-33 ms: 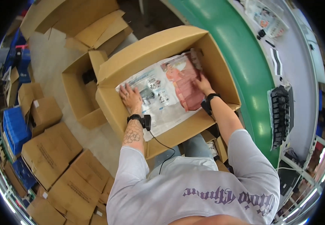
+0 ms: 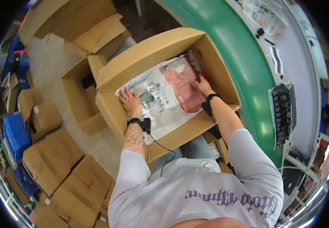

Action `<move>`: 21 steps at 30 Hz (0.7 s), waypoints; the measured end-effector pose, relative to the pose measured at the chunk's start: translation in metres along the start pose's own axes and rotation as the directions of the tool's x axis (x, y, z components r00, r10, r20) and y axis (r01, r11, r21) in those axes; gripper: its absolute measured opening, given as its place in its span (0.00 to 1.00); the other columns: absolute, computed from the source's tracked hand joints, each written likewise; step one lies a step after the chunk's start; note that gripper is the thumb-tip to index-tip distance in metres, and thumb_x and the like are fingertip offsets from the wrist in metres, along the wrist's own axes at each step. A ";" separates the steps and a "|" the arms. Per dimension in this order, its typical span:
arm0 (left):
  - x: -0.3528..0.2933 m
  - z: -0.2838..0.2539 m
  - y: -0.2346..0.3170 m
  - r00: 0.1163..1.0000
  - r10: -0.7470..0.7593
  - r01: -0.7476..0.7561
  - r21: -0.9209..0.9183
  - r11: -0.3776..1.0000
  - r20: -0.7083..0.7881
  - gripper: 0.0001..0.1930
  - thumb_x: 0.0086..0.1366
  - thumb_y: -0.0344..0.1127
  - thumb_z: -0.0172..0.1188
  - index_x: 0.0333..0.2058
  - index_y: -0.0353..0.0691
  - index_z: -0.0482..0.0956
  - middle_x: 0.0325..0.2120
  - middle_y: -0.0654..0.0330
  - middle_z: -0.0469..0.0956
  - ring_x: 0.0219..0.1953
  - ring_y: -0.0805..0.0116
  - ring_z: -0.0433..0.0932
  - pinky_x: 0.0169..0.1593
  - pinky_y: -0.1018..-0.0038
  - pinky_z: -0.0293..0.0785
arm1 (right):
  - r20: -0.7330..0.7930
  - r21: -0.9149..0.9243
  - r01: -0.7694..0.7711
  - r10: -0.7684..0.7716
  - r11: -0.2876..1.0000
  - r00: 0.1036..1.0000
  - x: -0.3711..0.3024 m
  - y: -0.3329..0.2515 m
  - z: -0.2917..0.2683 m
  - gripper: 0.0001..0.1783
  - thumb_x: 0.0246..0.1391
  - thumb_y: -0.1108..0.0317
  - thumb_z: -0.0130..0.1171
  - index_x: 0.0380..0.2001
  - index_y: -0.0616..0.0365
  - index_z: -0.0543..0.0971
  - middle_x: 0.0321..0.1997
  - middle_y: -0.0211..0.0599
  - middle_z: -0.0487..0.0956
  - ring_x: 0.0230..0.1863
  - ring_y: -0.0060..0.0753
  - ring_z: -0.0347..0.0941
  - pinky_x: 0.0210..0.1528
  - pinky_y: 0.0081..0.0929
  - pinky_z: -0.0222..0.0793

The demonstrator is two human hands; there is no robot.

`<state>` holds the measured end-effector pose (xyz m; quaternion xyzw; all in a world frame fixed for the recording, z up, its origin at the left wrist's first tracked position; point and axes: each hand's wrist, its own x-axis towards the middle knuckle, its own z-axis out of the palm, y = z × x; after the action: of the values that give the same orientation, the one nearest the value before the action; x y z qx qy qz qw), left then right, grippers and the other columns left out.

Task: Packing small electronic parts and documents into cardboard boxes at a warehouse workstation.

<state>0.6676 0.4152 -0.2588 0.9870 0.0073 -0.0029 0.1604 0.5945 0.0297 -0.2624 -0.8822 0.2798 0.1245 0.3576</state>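
A large open cardboard box [image 2: 149, 44] stands in front of me with its flaps raised. Inside it lies a printed plastic sheet or bag [image 2: 168, 117], white with pictures on the left and a pinkish-red panel on the right. My left hand [image 2: 131, 102] rests flat on the sheet's left part, fingers spread. On the reddish panel lies my right hand [image 2: 203, 86], its fingers stretched out and pressing on the sheet. Neither hand grasps anything. Each wrist wears a black strap with a small device, and a cable hangs from the left one. Whatever lies under the sheet is hidden.
Another open carton [image 2: 73, 99] stands on the floor to the left. Several closed cartons [image 2: 52, 159] are piled at lower left beside blue bins [image 2: 16, 131]. At right runs a green surface [image 2: 244, 64], and beyond it a grey bench holds black ridged parts [image 2: 281, 116].
The whole view has shifted very slightly. Both hands stay flat on the sheet in nearly the same places.
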 end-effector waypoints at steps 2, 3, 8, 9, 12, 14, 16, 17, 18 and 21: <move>-0.006 -0.006 0.005 0.999 0.026 -0.025 -0.010 1.000 0.040 0.28 0.69 0.52 0.43 0.63 0.48 0.59 0.66 0.44 0.48 0.67 0.42 0.47 0.64 0.48 0.50 | 0.029 0.034 -0.064 0.063 0.997 0.998 -0.009 -0.011 -0.018 0.42 0.44 0.54 0.62 0.63 0.55 0.62 0.58 0.56 0.70 0.60 0.54 0.65 0.62 0.37 0.60; -0.006 -0.010 0.016 0.998 -0.041 0.038 0.062 0.997 0.053 0.28 0.68 0.51 0.44 0.63 0.47 0.59 0.66 0.44 0.49 0.66 0.42 0.49 0.64 0.49 0.52 | 0.034 0.014 -0.090 0.090 0.996 0.995 -0.016 -0.014 -0.028 0.37 0.47 0.54 0.59 0.60 0.55 0.66 0.57 0.55 0.72 0.59 0.55 0.66 0.61 0.37 0.61; -0.037 -0.010 0.065 0.897 0.423 -0.431 0.044 0.901 0.125 0.23 0.64 0.46 0.50 0.55 0.43 0.69 0.58 0.43 0.63 0.59 0.44 0.62 0.61 0.51 0.57 | 0.263 0.157 0.287 -0.320 0.945 0.910 -0.083 -0.026 -0.096 0.25 0.57 0.58 0.53 0.54 0.61 0.72 0.55 0.50 0.74 0.55 0.46 0.71 0.58 0.36 0.66; -0.049 -0.009 0.050 0.856 0.489 -0.504 0.059 0.862 0.170 0.20 0.62 0.44 0.52 0.50 0.41 0.74 0.52 0.44 0.70 0.56 0.45 0.67 0.59 0.51 0.61 | 0.178 0.193 0.362 -0.395 0.912 0.901 -0.120 -0.047 -0.110 0.26 0.57 0.58 0.55 0.55 0.62 0.71 0.56 0.50 0.73 0.56 0.45 0.70 0.60 0.34 0.64; -0.080 0.009 -0.008 0.850 0.499 -0.519 0.105 0.848 0.172 0.12 0.55 0.38 0.53 0.29 0.34 0.78 0.30 0.46 0.78 0.36 0.48 0.75 0.43 0.56 0.70 | 0.035 0.511 0.297 -0.365 0.806 0.930 -0.240 -0.071 -0.186 0.23 0.61 0.60 0.52 0.55 0.61 0.72 0.54 0.40 0.76 0.54 0.34 0.72 0.59 0.29 0.64; -0.092 0.007 -0.032 0.581 0.656 -0.669 -0.175 0.722 0.482 0.15 0.55 0.39 0.49 0.18 0.35 0.78 0.22 0.48 0.78 0.25 0.54 0.76 0.29 0.61 0.70 | -0.106 0.746 0.107 -0.042 0.658 0.994 -0.307 -0.027 -0.212 0.20 0.61 0.62 0.52 0.53 0.59 0.74 0.50 0.37 0.79 0.50 0.27 0.74 0.54 0.26 0.67; -0.104 0.004 -0.018 0.288 0.232 0.068 -0.261 0.963 0.929 0.20 0.63 0.47 0.48 0.30 0.33 0.80 0.30 0.47 0.81 0.31 0.59 0.79 0.33 0.65 0.73 | -0.260 0.887 0.048 0.410 0.460 0.874 -0.370 0.057 -0.208 0.15 0.58 0.63 0.55 0.46 0.58 0.79 0.42 0.33 0.82 0.43 0.20 0.76 0.45 0.22 0.70; -0.110 -0.006 -0.013 0.170 0.263 0.236 -0.298 0.925 0.950 0.23 0.65 0.50 0.48 0.35 0.32 0.80 0.32 0.47 0.81 0.33 0.60 0.80 0.35 0.66 0.75 | -0.372 0.829 -0.052 0.618 0.557 0.693 -0.397 0.102 -0.197 0.15 0.55 0.64 0.57 0.44 0.59 0.80 0.37 0.33 0.82 0.39 0.21 0.77 0.41 0.22 0.71; -0.102 0.001 0.001 0.162 0.269 0.206 -0.299 0.932 0.949 0.23 0.65 0.50 0.48 0.35 0.32 0.80 0.32 0.47 0.81 0.33 0.60 0.80 0.35 0.66 0.75 | -0.602 0.663 -0.173 0.655 0.729 0.456 -0.423 0.151 -0.178 0.15 0.52 0.65 0.59 0.42 0.60 0.81 0.34 0.33 0.82 0.36 0.20 0.76 0.37 0.21 0.70; -0.021 -0.007 -0.011 0.134 0.053 0.217 -0.081 0.973 0.990 0.20 0.62 0.48 0.52 0.36 0.34 0.80 0.30 0.47 0.80 0.32 0.61 0.79 0.36 0.65 0.75 | -0.316 0.948 0.087 0.892 0.305 0.323 -0.456 0.192 -0.207 0.16 0.53 0.66 0.57 0.46 0.57 0.77 0.36 0.35 0.81 0.35 0.24 0.75 0.36 0.21 0.70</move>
<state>0.6468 0.4273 -0.2553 0.7174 -0.0451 -0.6575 0.2257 0.1160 -0.0438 -0.0312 -0.3611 0.6937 -0.3801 0.4939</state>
